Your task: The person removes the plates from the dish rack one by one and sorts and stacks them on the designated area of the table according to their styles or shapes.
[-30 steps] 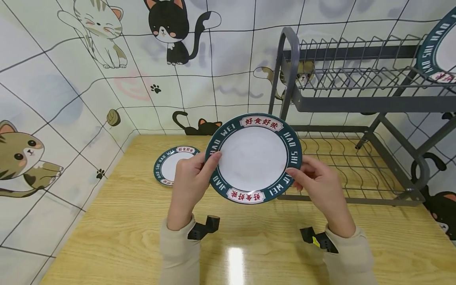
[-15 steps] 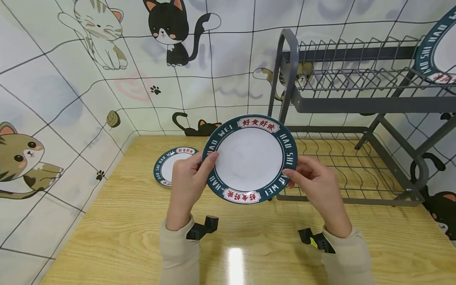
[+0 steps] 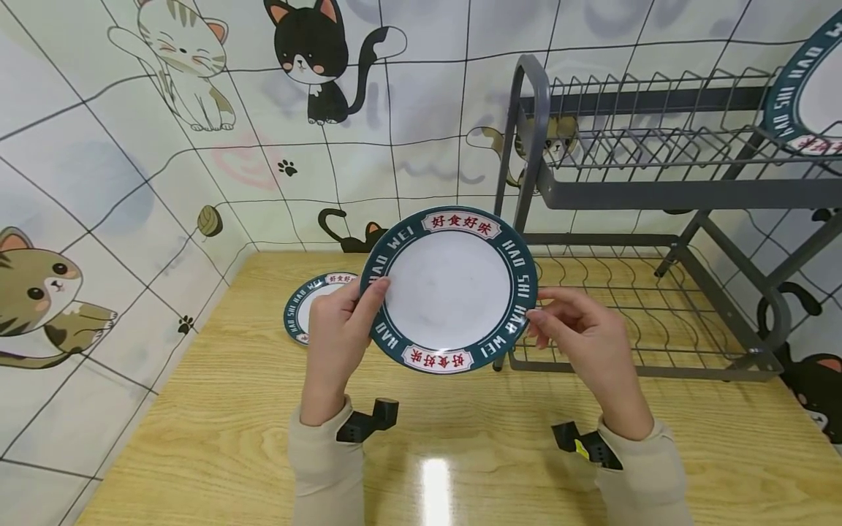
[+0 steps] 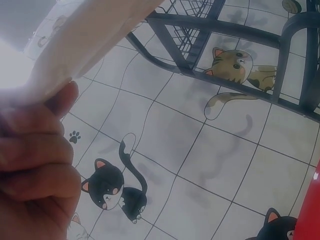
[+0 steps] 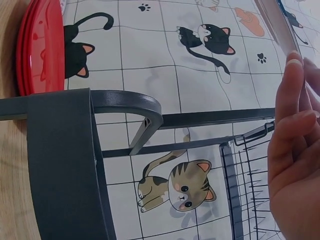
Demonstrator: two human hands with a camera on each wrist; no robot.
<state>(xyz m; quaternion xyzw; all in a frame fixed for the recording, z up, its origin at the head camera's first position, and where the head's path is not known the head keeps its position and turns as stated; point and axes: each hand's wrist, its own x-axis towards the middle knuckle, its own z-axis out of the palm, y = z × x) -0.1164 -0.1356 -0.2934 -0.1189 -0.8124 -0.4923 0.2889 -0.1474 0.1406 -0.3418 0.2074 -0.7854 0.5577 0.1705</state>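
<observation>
Grip: left hand [image 3: 338,329] pinches the plate [image 3: 449,288] rim, right hand [image 3: 579,343] fingers straight, barely touching; plate could tip and drop onto worktop [image 3: 217,431].

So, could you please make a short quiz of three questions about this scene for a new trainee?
1. True or false: the left hand grips the rim of the raised plate.
2. Where is the second plate?
A. flat on the wooden table, behind the left hand
B. on the rack's lower shelf
C. under the right hand
3. Fill in: a third plate stands on the upper tier of the grey ____.

Key:
1. True; its thumb lies over the rim. The right hand touches the opposite edge with straight fingers.
2. A
3. dish rack
</observation>
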